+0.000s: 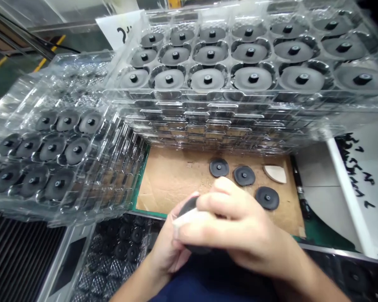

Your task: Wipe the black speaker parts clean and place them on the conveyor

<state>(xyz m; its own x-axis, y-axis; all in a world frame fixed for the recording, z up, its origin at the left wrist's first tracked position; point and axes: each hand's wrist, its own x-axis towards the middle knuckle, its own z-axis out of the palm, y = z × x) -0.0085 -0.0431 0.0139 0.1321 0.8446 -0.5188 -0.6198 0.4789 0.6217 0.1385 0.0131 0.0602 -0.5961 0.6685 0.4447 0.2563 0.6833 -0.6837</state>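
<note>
My left hand (165,247) is closed around the edge of a black rounded disc (189,204), held low over the front of the table. With bent fingers, my right hand (242,222) presses a pale beige pad (185,219) against that disc. Most of the disc is hidden behind the fingers. On the cardboard sheet (166,176) beyond my hands lie three similar discs with short central stubs: one to the left (219,167), a middle one (244,175) and one nearer me (267,198). Beside them lies a wedge-shaped beige piece (275,173).
A tall stack of clear plastic trays (208,94) with black discs stands at the back. Another tray stack (88,176) rises at left. To the right are a white bar (349,193) and paper with handwriting (362,167). More discs sit in a tray (122,243) below the table edge.
</note>
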